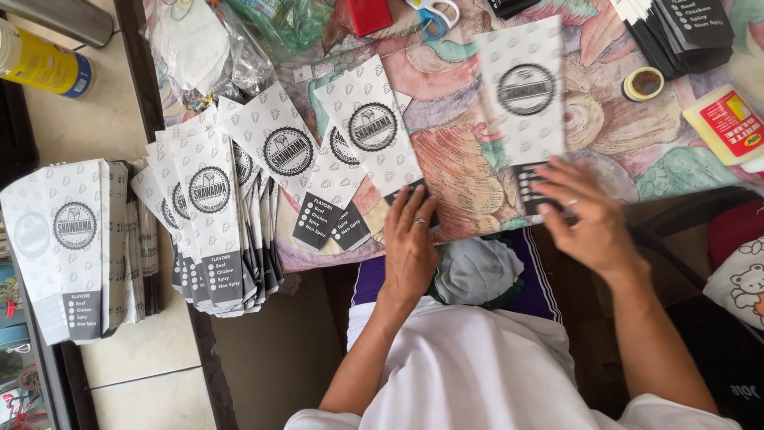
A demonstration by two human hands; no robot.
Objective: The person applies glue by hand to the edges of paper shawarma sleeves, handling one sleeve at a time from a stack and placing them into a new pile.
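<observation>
1. While the left hand (pixel 410 239) is lying flat, fingers together, it is pressing on the near end of a white paper sleeve (pixel 374 131) with a round dark emblem.
2. The right hand (pixel 585 215) is spreading its fingers wide over the dark lower end of a second sleeve (pixel 524 87), gripping nothing.
3. Left of the left hand, a fanned pile of sleeves (pixel 211 215) is lying.
4. Beyond the right hand, a tape roll (pixel 643 83) and scissors (pixel 434 14) are resting.

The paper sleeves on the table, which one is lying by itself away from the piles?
The paper sleeve under the right hand, lying alone on the patterned cloth. The others overlap in fanned piles by the left hand.
</observation>
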